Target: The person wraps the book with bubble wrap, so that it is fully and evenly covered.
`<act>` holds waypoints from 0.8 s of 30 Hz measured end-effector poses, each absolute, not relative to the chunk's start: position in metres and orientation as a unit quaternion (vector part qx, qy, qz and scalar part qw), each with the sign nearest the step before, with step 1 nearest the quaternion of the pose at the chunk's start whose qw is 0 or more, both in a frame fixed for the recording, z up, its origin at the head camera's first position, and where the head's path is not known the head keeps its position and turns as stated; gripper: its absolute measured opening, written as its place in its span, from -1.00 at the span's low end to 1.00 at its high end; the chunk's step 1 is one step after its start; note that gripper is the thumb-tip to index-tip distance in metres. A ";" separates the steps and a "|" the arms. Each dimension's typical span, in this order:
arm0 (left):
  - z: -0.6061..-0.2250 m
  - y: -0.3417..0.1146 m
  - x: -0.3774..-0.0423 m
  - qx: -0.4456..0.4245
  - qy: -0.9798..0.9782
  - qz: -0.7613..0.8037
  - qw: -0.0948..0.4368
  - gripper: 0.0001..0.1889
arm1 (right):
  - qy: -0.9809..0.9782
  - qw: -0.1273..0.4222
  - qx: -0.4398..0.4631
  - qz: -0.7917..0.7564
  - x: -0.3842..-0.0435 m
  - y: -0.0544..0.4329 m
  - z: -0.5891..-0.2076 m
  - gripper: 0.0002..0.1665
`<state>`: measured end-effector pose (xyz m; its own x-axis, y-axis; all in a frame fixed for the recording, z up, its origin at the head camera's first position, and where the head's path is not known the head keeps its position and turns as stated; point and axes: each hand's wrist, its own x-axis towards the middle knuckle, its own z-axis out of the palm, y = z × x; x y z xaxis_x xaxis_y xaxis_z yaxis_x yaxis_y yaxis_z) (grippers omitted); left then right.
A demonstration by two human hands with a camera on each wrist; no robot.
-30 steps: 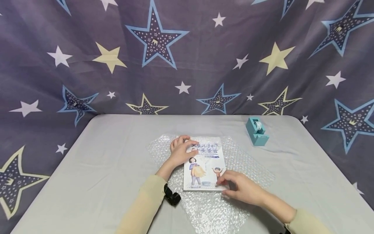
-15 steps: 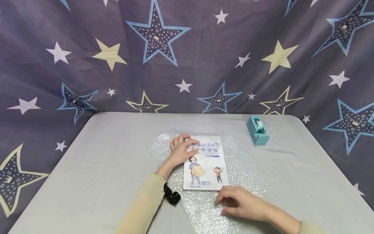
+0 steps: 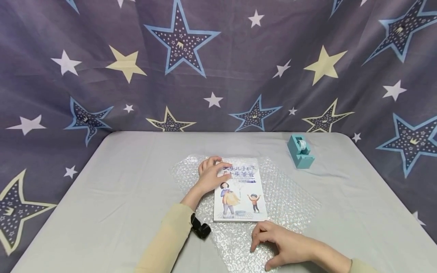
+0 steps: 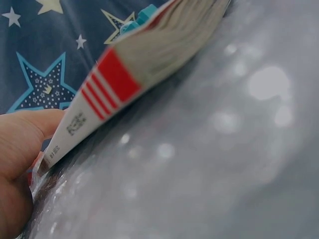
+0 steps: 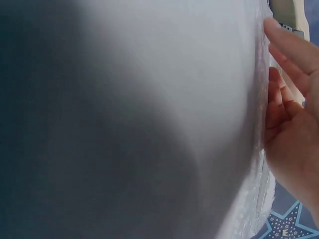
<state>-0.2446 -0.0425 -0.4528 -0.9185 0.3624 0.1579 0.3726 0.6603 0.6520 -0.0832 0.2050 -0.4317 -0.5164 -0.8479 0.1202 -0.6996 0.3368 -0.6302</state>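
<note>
A white picture book (image 3: 240, 197) lies flat on a sheet of bubble wrap (image 3: 290, 204), with a drawn woman and a small boy on its cover. My left hand (image 3: 210, 177) rests on the book's upper left corner, thumb and a finger over the cover. In the left wrist view, the book's spine (image 4: 92, 102) shows red stripes beside that hand. My right hand (image 3: 286, 242) hovers over or touches the lower part of the wrap, below the book. Its thumb and fingers are spread apart with nothing between them. Whether its fingertips touch the wrap I cannot tell.
A teal tape dispenser (image 3: 301, 151) stands at the back right of the table (image 3: 136, 182), which has a grey cloth on it. Behind hangs a dark curtain (image 3: 235, 68) printed with stars. A black wrist camera (image 3: 200, 227) sits on the left wrist.
My right hand has left the book's lower right corner and moved down toward the near part of the bubble wrap, its thumb and fingers parting. The left hand and the book have stayed put.
</note>
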 end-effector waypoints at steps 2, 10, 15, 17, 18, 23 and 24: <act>-0.454 -0.043 -0.244 -0.200 -0.913 -0.356 0.008 -0.65 | 0.809 0.121 -0.484 -0.310 -0.083 0.206 -0.432 -0.50; -0.454 -0.043 -0.243 -0.203 -0.912 -0.357 0.010 -0.65 | 0.820 0.113 -0.499 -0.258 -0.079 0.205 -0.429 -0.35; -0.455 -0.043 -0.244 -0.202 -0.914 -0.351 0.008 -0.65 | 0.822 0.108 -0.498 -0.253 -0.077 0.203 -0.430 -0.33; -0.455 -0.043 -0.244 -0.204 -0.912 -0.355 0.012 -0.65 | 0.821 0.110 -0.496 -0.259 -0.077 0.203 -0.431 -0.34; -0.455 -0.043 -0.244 -0.206 -0.911 -0.356 0.015 -0.65 | 0.821 0.112 -0.494 -0.264 -0.077 0.203 -0.431 -0.35; -0.456 -0.042 -0.244 -0.207 -0.911 -0.355 0.022 -0.65 | 0.823 0.124 -0.482 -0.275 -0.076 0.204 -0.430 -0.38; -0.456 -0.042 -0.243 -0.206 -0.912 -0.353 0.021 -0.65 | 0.823 0.124 -0.480 -0.276 -0.076 0.204 -0.430 -0.37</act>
